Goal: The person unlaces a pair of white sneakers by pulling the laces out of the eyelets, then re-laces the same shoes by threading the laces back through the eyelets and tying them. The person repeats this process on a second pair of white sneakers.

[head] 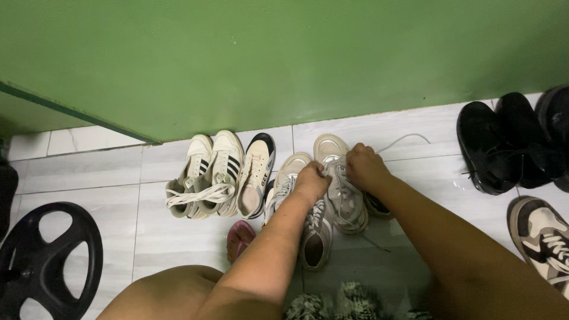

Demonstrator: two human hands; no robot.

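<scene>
Both hands — left hand (311, 181), right hand (363, 166) — pinch the laces of a grey mesh sneaker (341, 184) at centre, against the green wall (284, 59). Striped white sneakers (207, 175) left; glossy black shoes (510, 142) far right — pale tiles (415, 127).

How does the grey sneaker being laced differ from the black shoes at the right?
The grey sneaker is pale and low, gripped by the left hand and right hand; the black shoes are dark, bulkier and untouched. A loose lace trails from the grey sneaker only. Both rest on the tiled floor near the green wall.

Five pale sneakers (220, 175), three black shoes (487, 148), one pink slipper (239, 237), one black wheel (50, 261), two hands (311, 181)
</scene>
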